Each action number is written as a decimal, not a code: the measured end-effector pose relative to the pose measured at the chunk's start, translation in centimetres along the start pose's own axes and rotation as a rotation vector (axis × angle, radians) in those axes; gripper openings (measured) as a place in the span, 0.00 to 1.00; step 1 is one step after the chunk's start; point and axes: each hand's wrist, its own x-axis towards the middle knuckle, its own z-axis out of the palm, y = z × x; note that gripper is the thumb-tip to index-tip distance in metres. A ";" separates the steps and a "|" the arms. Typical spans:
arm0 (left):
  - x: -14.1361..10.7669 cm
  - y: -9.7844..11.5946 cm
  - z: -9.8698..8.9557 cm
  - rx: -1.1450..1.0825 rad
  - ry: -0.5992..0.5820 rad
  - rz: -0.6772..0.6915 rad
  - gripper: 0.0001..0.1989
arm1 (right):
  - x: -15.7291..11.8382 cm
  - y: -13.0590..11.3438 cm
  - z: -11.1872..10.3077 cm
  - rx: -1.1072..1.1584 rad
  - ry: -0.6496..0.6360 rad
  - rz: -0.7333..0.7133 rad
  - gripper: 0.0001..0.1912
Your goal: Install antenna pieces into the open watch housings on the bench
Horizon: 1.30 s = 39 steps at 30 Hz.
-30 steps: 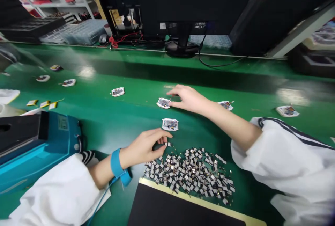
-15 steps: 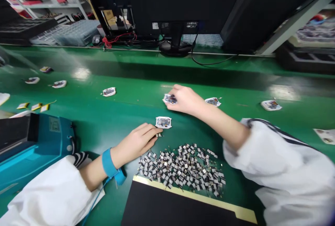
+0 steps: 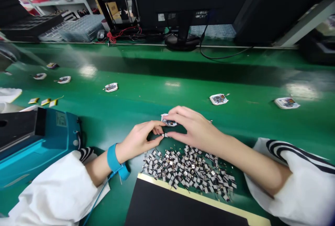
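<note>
Blue wrist strap (image 3: 112,158) is grounding the left hand (image 3: 138,141), whose narrow fingers (image 3: 154,130) are working at a small metal tab (image 3: 165,135), grip unclear, while the right hand (image 3: 196,130) is steadying a small circuit board (image 3: 168,120) with wide-set fingers (image 3: 180,114) above the loose tab pile (image 3: 188,173).

White metal shelving (image 3: 62,0) stands beyond a black monitor (image 3: 180,18) on its round stand, clear plastic parts trays (image 3: 81,28) sit to its left, and overhead light glares on the glossy green surface (image 3: 167,79).

small circuit module (image 3: 168,120) (white-edged, tilted)
</note>
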 end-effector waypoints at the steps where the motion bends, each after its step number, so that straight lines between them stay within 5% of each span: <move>1: 0.0 0.1 0.0 0.001 0.022 0.006 0.15 | -0.1 -0.2 0.4 0.066 0.024 0.003 0.17; 6: 0.2 0.4 -0.1 0.003 0.070 0.061 0.12 | -1.4 -0.6 2.0 0.208 0.116 0.040 0.15; 17: 0.0 0.0 0.0 0.046 0.056 0.040 0.12 | -1.4 -0.7 0.9 0.230 -0.028 0.297 0.19; 20: 0.3 0.0 -0.2 0.040 0.094 0.028 0.12 | -1.9 -0.2 0.1 0.100 -0.113 0.261 0.19; 25: 2.0 -0.5 -0.1 0.125 0.137 0.096 0.07 | -1.2 1.3 0.7 -0.040 0.026 0.262 0.25; 33: 2.7 -0.6 0.4 0.316 0.016 0.188 0.07 | -0.7 2.6 2.7 0.059 0.118 0.155 0.17; 39: 2.9 0.4 0.4 0.395 -0.065 0.124 0.08 | -0.8 2.6 2.5 0.053 0.116 0.145 0.18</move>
